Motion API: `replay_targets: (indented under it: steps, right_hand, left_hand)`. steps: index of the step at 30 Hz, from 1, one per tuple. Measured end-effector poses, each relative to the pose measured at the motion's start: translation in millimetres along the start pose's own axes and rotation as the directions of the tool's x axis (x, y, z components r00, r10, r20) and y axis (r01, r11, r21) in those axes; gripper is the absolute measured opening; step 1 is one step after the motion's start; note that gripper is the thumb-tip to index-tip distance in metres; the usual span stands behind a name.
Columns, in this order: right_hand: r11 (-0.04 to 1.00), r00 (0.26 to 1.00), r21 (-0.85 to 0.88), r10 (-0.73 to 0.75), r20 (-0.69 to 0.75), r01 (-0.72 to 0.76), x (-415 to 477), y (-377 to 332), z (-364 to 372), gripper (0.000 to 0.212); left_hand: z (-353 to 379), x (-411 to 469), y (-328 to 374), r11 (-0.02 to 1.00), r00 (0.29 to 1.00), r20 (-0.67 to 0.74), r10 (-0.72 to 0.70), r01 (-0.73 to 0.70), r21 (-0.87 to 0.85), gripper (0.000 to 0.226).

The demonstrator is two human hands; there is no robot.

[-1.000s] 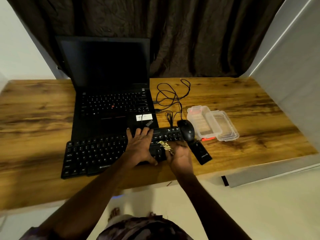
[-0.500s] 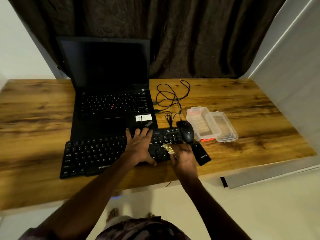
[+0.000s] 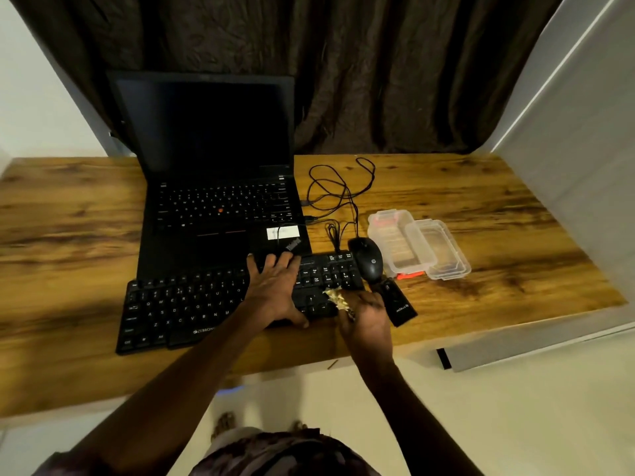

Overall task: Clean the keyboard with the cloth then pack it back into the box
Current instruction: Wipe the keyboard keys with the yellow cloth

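Keyboard [image 3: 178,304] lies on the surface [image 3: 68,235] at the laptop's [image 3: 213,201] 6 o'clock, just beside its front edge. The left hand [image 3: 275,290] rests spread flat on the keys right of centre, pinning the board. The right hand [image 3: 367,321] pinches a small crumpled cloth [image 3: 338,298] at the board's 4 o'clock end. Wiping seems the step in hand. Short strokes along each row, towards 9 o'clock, should lift dust, with the left hand shifting aside and the mouse [image 3: 367,259] at 3 o'clock left undisturbed.
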State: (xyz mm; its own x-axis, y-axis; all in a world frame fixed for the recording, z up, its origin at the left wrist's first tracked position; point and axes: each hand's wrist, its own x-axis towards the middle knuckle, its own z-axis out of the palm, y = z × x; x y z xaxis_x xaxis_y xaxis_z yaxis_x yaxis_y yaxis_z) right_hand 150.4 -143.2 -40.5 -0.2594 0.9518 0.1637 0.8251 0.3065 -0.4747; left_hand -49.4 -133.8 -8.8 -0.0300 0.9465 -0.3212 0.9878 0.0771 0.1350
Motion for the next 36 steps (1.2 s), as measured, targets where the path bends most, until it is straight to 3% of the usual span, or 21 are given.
replay_targets:
  steps: [6, 11, 15, 18, 26, 28, 32, 36]
  right_hand:
    - [0.999, 0.998, -0.042, 0.008, -0.057, -0.010, -1, -2, 4, 0.033]
    - [0.986, 0.987, -0.036, -0.161, 0.000, 0.161, -8, -3, 11, 0.035]
    - [0.999, 0.999, -0.028, 0.018, -0.040, -0.019, -3, 18, -1, 0.035]
    - [0.996, 0.995, -0.079, 0.033, -0.090, -0.040, -5, 19, -1, 0.035]
    - [0.970, 0.969, -0.058, -0.240, -0.052, 0.237, -21, 3, 12, 0.033]
    - [0.980, 0.980, -0.062, -0.192, -0.053, 0.189, -17, 9, 8, 0.031]
    - [0.998, 0.995, -0.054, 0.039, -0.096, -0.044, -9, 23, 0, 0.034]
    - [0.998, 0.993, -0.035, -0.064, -0.097, 0.061, -18, 5, 11, 0.031]
  left_hand:
    - [2, 1, 0, 1.000, 1.000, -0.004, 0.000, 0.000, 0.015, 0.142]
    - [1, 0, 1, 1.000, 1.000, -0.007, 0.009, -0.009, 0.012, 0.140]
    - [0, -1, 1, 1.000, 1.000, 0.000, 0.004, -0.004, 0.008, 0.140]
    - [0, 0, 1, 1.000, 1.000, 0.007, 0.002, -0.002, 0.013, 0.141]
    - [2, 1, 0, 1.000, 1.000, -0.004, 0.000, 0.000, 0.019, 0.142]
    - [2, 2, 0, 1.000, 1.000, -0.005, 0.002, -0.002, 0.016, 0.142]
    - [2, 2, 0, 1.000, 1.000, -0.001, 0.002, -0.002, 0.012, 0.141]
    - [4, 1, -2, 1.000, 1.000, -0.018, 0.009, -0.009, 0.013, 0.141]
